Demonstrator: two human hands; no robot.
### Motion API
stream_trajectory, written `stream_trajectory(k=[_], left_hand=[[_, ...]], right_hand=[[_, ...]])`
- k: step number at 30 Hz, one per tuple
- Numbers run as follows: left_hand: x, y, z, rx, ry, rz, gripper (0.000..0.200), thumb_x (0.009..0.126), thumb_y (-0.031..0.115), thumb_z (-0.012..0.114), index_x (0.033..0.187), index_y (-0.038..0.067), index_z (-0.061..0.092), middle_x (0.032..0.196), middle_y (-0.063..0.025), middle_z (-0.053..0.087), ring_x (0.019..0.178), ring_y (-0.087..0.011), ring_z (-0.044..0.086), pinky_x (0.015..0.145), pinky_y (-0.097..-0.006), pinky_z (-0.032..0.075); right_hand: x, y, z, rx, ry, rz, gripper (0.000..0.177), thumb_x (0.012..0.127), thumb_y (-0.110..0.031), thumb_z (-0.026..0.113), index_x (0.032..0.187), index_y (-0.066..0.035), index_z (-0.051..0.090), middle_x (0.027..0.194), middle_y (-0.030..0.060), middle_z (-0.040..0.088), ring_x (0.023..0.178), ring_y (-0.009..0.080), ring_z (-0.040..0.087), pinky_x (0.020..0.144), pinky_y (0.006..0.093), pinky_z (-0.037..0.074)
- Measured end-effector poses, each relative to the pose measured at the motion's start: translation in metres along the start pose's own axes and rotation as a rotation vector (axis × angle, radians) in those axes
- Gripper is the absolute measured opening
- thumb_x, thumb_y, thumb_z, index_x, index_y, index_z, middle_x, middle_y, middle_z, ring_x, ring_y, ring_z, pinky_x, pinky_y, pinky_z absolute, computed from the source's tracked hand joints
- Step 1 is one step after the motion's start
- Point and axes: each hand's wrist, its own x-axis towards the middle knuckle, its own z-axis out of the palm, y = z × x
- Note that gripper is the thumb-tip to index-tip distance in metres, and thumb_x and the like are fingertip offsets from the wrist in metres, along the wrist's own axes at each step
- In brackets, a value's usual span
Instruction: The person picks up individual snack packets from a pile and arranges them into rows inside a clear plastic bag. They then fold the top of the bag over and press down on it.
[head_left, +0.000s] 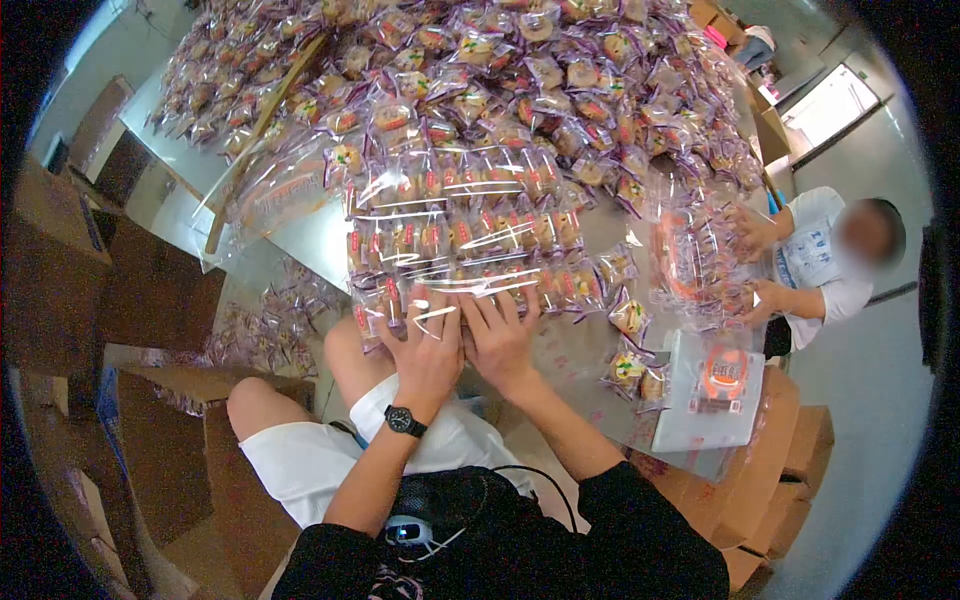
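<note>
Behind the left fingers (413, 312), at the wrist, sits a black watch (405, 421) with a round dark dial. Farther back are white shorts (300, 462), then a short-sleeved black T-shirt (640, 535) with a pale print (395, 583). Between shirt and fingers, a black cable (553, 484) arcs near a small pale device (408, 532) with a lit spot and thin light lead (457, 539).

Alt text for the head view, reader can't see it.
A person's left hand and right hand rest side by side on the nearest of several rows of wrapped snacks under clear plastic. Beyond lies a large heap of similar wrapped snacks; at right, a co-worker handles a filled clear bag printed in orange.
</note>
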Motion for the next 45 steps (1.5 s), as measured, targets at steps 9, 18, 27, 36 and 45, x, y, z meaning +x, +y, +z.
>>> stream_trajectory(k=[9, 18, 27, 36, 45], left_hand=[[-0.039, -0.023, -0.07, -0.414, -0.065, 0.189, 0.044, 0.079, 0.006, 0.073, 0.123, 0.005, 0.069, 0.13, -0.0139, 0.066, 0.135, -0.0393, 0.053, 0.117, -0.0605, 0.034], [-0.055, -0.044, -0.082, -0.472, 0.26, -0.182, 0.052, 0.077, 0.005, 0.08, 0.126, 0.001, 0.063, 0.133, -0.0199, 0.061, 0.119, -0.0345, 0.062, 0.101, -0.042, 0.052], [-0.034, -0.057, -0.063, -0.874, 0.086, -0.486, 0.064, 0.084, 0.0, 0.075, 0.142, -0.002, 0.049, 0.139, -0.0213, 0.054, 0.117, -0.036, 0.061, 0.096, -0.041, 0.051], [-0.038, -0.064, -0.032, -0.787, 0.29, -0.418, 0.048, 0.086, 0.003, 0.075, 0.13, -0.002, 0.057, 0.122, -0.0206, 0.066, 0.085, -0.0279, 0.072, 0.076, -0.035, 0.055], [-0.041, -0.064, -0.07, -0.757, -0.071, -0.599, 0.053, 0.085, 0.003, 0.068, 0.138, 0.007, 0.062, 0.097, -0.0207, 0.075, 0.08, -0.0224, 0.075, 0.07, -0.0338, 0.057]], right_hand=[[-0.025, -0.017, -0.021, -0.003, -0.07, 0.019, 0.063, 0.088, -0.031, 0.071, 0.14, 0.0, 0.054, 0.148, 0.0181, 0.053, 0.148, 0.0395, 0.037, 0.118, 0.0652, 0.015], [-0.009, -0.027, -0.029, -0.002, -0.039, -0.06, 0.06, 0.082, -0.036, 0.081, 0.134, -0.01, 0.065, 0.134, 0.0097, 0.065, 0.137, 0.0287, 0.052, 0.117, 0.0682, 0.018], [0.021, -0.012, -0.017, -0.154, 0.049, -0.121, 0.037, 0.091, -0.022, 0.066, 0.128, -0.02, 0.07, 0.111, 0.0053, 0.075, 0.104, 0.0229, 0.069, 0.117, 0.0638, 0.028], [-0.006, -0.02, -0.035, -0.117, -0.143, -0.121, 0.051, 0.085, -0.027, 0.075, 0.125, 0.002, 0.061, 0.136, 0.0195, 0.059, 0.133, 0.0336, 0.052, 0.119, 0.067, 0.023], [0.011, -0.044, -0.032, 0.103, -0.201, -0.103, 0.067, 0.083, -0.033, 0.08, 0.14, -0.003, 0.058, 0.133, 0.0144, 0.063, 0.126, 0.0331, 0.058, 0.112, 0.0478, 0.042]])
